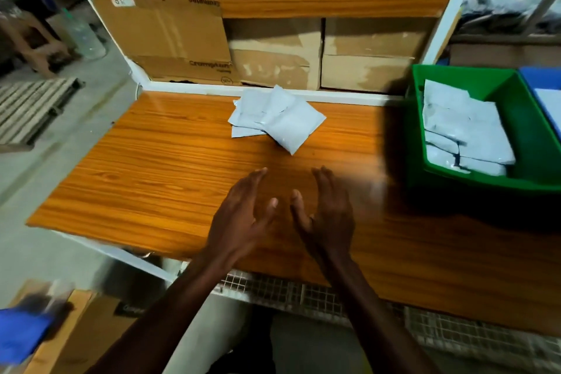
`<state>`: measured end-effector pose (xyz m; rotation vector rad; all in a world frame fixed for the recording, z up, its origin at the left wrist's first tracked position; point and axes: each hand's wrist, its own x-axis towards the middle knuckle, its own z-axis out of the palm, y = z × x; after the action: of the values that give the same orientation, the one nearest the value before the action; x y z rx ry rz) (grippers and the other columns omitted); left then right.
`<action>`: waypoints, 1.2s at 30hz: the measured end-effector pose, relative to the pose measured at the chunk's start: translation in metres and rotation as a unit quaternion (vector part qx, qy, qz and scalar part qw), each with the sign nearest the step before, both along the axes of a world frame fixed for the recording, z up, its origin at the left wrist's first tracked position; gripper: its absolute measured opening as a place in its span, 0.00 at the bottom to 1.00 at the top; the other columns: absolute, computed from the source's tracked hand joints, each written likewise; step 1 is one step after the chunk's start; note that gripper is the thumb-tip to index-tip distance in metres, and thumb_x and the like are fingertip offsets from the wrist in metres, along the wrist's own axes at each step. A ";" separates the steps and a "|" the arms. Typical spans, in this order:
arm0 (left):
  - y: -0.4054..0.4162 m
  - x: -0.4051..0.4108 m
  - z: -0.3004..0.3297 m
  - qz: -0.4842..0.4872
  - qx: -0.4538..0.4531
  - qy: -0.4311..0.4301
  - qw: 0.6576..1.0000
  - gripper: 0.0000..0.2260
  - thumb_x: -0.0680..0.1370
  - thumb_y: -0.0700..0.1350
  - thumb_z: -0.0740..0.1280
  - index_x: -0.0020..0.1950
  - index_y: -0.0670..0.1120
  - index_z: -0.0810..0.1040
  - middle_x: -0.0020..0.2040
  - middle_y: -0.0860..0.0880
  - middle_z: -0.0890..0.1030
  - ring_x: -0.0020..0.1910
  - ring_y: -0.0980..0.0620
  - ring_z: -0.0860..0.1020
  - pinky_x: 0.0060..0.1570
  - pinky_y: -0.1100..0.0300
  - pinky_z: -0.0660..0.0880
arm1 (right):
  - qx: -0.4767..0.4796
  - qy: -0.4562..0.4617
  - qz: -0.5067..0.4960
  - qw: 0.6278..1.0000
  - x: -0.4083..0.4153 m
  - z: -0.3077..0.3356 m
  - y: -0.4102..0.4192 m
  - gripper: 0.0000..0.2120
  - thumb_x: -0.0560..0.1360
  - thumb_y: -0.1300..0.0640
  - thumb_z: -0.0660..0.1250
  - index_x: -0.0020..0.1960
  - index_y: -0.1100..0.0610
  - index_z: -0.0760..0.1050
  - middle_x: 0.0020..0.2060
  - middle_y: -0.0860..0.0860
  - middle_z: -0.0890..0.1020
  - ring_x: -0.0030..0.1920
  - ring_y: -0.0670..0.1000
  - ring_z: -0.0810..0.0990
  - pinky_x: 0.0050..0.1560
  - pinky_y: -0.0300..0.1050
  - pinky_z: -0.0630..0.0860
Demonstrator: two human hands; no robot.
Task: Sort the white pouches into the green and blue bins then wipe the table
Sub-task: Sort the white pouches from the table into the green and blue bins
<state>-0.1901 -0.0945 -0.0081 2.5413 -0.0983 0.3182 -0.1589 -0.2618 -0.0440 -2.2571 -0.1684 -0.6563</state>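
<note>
A small heap of white pouches (274, 118) lies at the back middle of the orange wooden table (151, 167). To the right stands the green bin (522, 136) with several white pouches (464, 136) stacked inside. The blue bin (543, 82) shows only partly at the right edge, with something white in it. My left hand (243, 215) and my right hand (328, 212) hover side by side over the table's front middle, palms facing each other, fingers spread, holding nothing. Both are short of the heap.
Cardboard boxes (273, 51) line the shelf behind the table under a wooden board. A blue cloth (21, 334) lies on a box at the lower left. Wire mesh (303, 294) runs under the table's front edge. Floor and a mat are to the left.
</note>
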 end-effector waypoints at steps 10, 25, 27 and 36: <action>0.075 0.193 -0.018 -0.097 0.005 -0.001 0.995 0.27 0.80 0.58 0.52 0.77 0.48 0.63 0.76 0.44 0.66 0.76 0.47 0.62 0.74 0.50 0.62 | -0.008 0.137 -0.071 0.988 0.143 -0.022 0.091 0.32 0.79 0.37 0.51 0.78 0.52 0.60 0.79 0.56 0.62 0.78 0.58 0.59 0.76 0.57 0.61; 0.057 0.362 -0.047 -0.203 0.186 0.152 0.949 0.27 0.83 0.61 0.40 0.81 0.56 0.48 0.82 0.53 0.47 0.80 0.51 0.42 0.77 0.44 0.41 | -0.218 0.336 -0.099 0.911 0.259 -0.044 0.064 0.30 0.82 0.37 0.42 0.82 0.43 0.42 0.81 0.54 0.40 0.81 0.58 0.40 0.77 0.64 0.40; 0.059 0.363 -0.054 -0.204 0.225 0.121 0.945 0.26 0.83 0.61 0.42 0.81 0.55 0.49 0.82 0.51 0.47 0.80 0.50 0.42 0.77 0.43 0.42 | -0.241 0.339 -0.081 0.906 0.255 -0.041 0.049 0.31 0.80 0.37 0.40 0.82 0.44 0.43 0.81 0.53 0.40 0.81 0.58 0.40 0.77 0.63 0.39; 0.019 0.369 -0.065 -0.157 0.227 0.121 0.954 0.28 0.82 0.59 0.49 0.81 0.54 0.48 0.82 0.48 0.43 0.80 0.45 0.38 0.76 0.42 0.40 | -0.248 0.330 -0.076 0.908 0.264 -0.037 0.042 0.32 0.79 0.33 0.43 0.81 0.40 0.45 0.81 0.53 0.41 0.80 0.60 0.40 0.77 0.65 0.42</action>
<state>0.1786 -0.0752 -0.0728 2.9315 -0.5287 -0.1625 0.1048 -0.2198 -0.0806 -2.8701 0.2026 0.1316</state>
